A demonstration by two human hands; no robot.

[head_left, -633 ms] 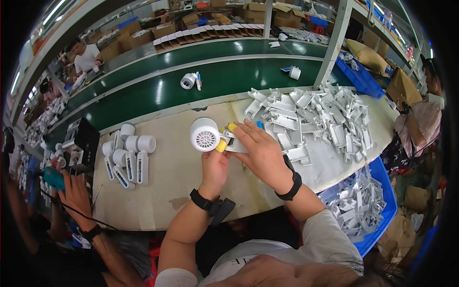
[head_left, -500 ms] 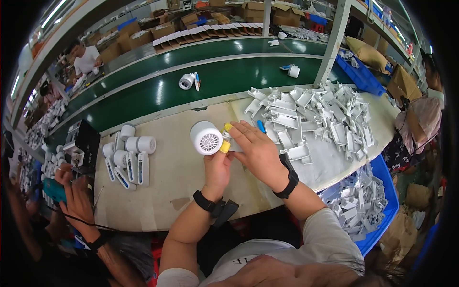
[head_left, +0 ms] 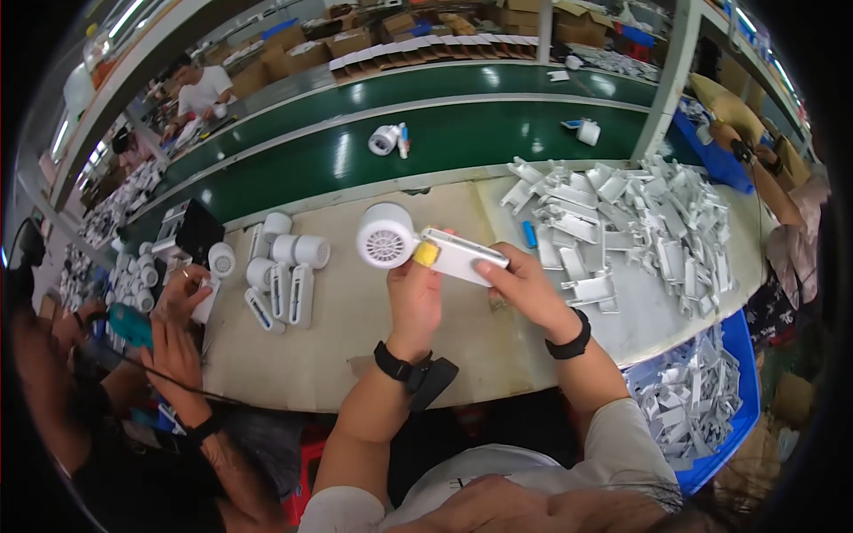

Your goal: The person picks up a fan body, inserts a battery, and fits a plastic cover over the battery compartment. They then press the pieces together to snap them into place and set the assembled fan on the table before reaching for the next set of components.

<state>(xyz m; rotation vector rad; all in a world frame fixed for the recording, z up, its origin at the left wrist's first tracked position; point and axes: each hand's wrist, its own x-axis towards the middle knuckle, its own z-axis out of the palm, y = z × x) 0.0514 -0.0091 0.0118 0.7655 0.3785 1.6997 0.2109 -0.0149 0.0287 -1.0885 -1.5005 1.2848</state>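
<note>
A white handheld fan-like device (head_left: 466, 256) is held over the table in front of me. Its round head with a slotted grille (head_left: 386, 244) is at the left, and its long handle slants down to the right. My left hand (head_left: 416, 306) grips it from below where head and handle meet; a yellow covering (head_left: 426, 255) shows at the thumb. My right hand (head_left: 526, 286) pinches the handle's far end, thumb on top, other fingers mostly hidden behind it. A small blue cylinder (head_left: 530, 234) lies on the table beyond my right hand.
Loose white shell parts (head_left: 622, 222) heap at the right; a blue bin (head_left: 742, 373) below holds more. Several similar white devices (head_left: 289, 275) lie at the left. A co-worker's hands (head_left: 178, 346) are near a teal tool (head_left: 130, 326). A green conveyor (head_left: 480, 133) runs behind.
My right hand has slid outward from beside the head to the handle's end, uncovering the handle. The view has shifted left. A co-worker's hand has come to the white parts at the left.
</note>
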